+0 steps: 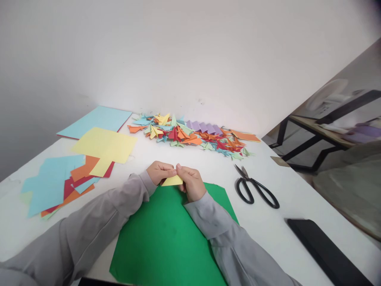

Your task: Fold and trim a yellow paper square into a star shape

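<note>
The left hand (160, 172) and the right hand (192, 182) both pinch a small yellow paper piece (172, 181) between thumb and fingers; its upper part and several fingertips are hidden, and it is held at the far edge of a large green sheet (166, 238), though I cannot tell whether it touches; the sleeves cover part of that sheet, whose near edge runs out of view; a long flat black object (321, 246) is cut off at lower right, as is a dark strip (98, 282) at the bottom; on the white table (217, 169), the multicoloured folded-paper heap (175, 135) overlaps too much to count; black-handled scissors (247, 178) lie slightly open right of the green sheet; the white rounded object (329, 93) beyond is blurred.
</note>
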The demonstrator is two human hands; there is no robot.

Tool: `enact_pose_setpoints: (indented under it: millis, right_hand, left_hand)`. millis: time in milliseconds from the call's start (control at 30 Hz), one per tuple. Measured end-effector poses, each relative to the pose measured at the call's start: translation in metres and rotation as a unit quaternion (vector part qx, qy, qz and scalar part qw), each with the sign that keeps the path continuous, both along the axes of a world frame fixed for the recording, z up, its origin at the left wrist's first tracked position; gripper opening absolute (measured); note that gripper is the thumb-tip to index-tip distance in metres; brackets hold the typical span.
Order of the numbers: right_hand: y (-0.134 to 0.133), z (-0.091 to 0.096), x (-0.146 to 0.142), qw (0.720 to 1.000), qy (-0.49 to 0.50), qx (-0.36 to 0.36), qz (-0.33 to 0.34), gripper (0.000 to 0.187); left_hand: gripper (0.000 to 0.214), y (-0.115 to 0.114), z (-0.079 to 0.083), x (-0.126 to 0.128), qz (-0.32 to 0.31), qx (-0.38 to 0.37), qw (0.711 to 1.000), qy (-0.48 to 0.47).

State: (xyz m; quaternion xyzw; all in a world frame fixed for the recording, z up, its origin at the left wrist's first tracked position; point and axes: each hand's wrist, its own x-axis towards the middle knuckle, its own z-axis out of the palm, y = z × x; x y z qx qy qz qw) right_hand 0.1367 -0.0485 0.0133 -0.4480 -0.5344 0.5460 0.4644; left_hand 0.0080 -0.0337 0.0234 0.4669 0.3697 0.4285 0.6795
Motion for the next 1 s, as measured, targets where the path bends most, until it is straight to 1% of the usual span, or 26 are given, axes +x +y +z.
enact_pose_setpoints:
  millis: [100,200,300,367,467,567,667,833,900,1000]
  right_hand:
    - [0.0,0.0,-0.001,0.999,0.032,-0.01,-0.02,0.046]
    - [0.002,-0.001,-0.002,0.998,0.064,-0.016,-0.014,0.045]
    - [0.004,-0.003,-0.001,0.995,0.096,-0.026,-0.01,0.043]
    - [0.004,-0.004,-0.001,0.994,0.107,-0.028,-0.015,0.043]
    - [0.004,-0.005,-0.001,0.996,0.089,-0.023,-0.013,0.045]
    - [0.004,-0.004,0.001,0.998,0.056,-0.03,0.008,0.041]
    - [0.005,-0.003,0.001,0.996,0.066,-0.046,0.024,0.039]
    - [0.006,-0.002,0.0,0.989,0.127,-0.071,0.012,0.037]
    - [0.006,-0.002,0.0,0.989,0.131,-0.068,0.013,0.038]
    - [0.007,-0.004,0.001,0.992,0.109,-0.058,0.027,0.038]
  left_hand:
    - [0.029,0.0,0.003,0.0,-0.054,0.028,0.997,0.036]
    - [0.033,0.0,0.003,0.001,-0.078,0.022,0.996,0.049]
    - [0.033,0.001,0.002,0.0,-0.081,0.01,0.996,0.046]
    - [0.033,0.001,0.0,0.0,-0.079,0.03,0.995,0.055]
    - [0.033,0.002,-0.004,-0.001,-0.076,0.068,0.992,0.074]
    - [0.031,0.001,-0.006,-0.001,-0.077,0.079,0.99,0.089]
    - [0.03,-0.001,-0.003,0.0,-0.094,0.061,0.99,0.086]
    - [0.024,-0.001,0.007,0.002,-0.124,-0.01,0.991,0.054]
    - [0.021,-0.001,0.008,0.002,-0.125,-0.016,0.991,0.054]
    - [0.019,0.0,0.007,0.002,-0.12,-0.012,0.991,0.064]
